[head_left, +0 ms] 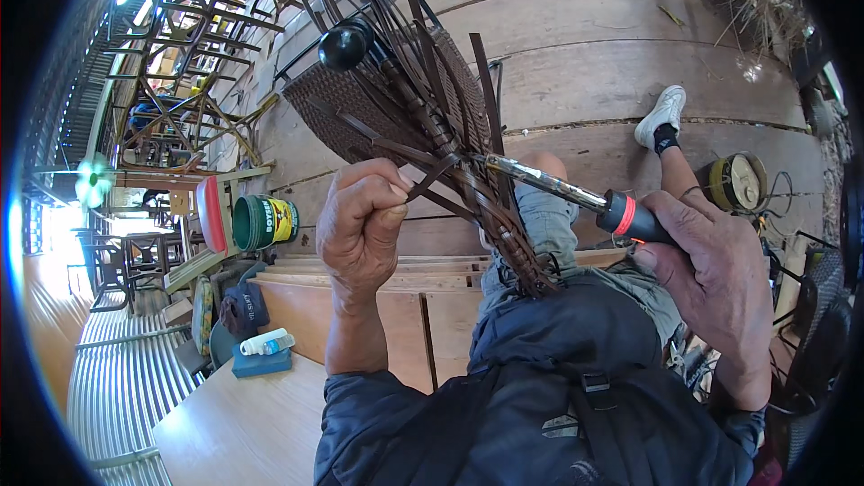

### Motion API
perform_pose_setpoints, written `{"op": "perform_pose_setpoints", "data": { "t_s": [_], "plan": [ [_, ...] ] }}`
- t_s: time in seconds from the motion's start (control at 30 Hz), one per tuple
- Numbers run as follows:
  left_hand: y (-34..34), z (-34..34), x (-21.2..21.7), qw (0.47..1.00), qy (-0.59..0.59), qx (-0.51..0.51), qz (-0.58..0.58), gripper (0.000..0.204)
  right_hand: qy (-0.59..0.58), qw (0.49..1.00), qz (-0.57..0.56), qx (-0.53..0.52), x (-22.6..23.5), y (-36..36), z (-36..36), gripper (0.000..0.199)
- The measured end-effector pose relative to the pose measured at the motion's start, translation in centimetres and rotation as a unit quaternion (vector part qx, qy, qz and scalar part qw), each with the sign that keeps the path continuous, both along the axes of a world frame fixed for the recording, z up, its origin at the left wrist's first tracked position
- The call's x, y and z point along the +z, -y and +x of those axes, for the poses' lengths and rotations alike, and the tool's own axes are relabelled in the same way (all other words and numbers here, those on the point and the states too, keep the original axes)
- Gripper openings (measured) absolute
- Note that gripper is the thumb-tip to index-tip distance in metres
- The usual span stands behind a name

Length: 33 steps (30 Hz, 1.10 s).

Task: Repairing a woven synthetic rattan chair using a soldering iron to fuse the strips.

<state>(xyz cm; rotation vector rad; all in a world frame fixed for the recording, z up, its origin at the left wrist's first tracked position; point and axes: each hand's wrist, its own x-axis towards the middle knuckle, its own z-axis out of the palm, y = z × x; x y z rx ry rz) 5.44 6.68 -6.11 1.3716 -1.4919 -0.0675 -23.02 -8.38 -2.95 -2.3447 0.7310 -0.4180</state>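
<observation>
"Woven piece (427, 121): how many; where?"
"One, slanting away from the lap (551, 220); left hand (362, 220) pinching at least one brown strip (433, 176); right hand (711, 274) wrapped round one soldering iron (585, 198), its tip close to the piece; one green bucket (255, 223) off left."

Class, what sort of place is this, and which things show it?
Probably a furniture-weaving workshop: a woven brown piece with loose strips, a long-tipped tool in the right hand, and dark frames piled upper left.
</observation>
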Motion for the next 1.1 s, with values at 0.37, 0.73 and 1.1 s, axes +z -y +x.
{"op": "perform_pose_setpoints", "data": {
  "t_s": [0.37,0.73,1.1],
  "plan": [
    [-0.4,0.2,-0.5,0.996,0.08,0.045,0.005,0.014,-0.015,1.0,-0.002,0.004,0.2,-0.1,0.0,0.03],
    [-0.1,0.2,-0.8,0.983,0.17,0.066,-0.014,0.014,-0.007,1.0,-0.008,-0.008,0.4,-0.3,0.0,0.032],
    [0.0,0.2,-1.3,0.979,0.187,0.079,-0.012,0.015,0.01,1.0,-0.005,0.02,0.5,0.1,-0.3,0.043]
  ]
}}
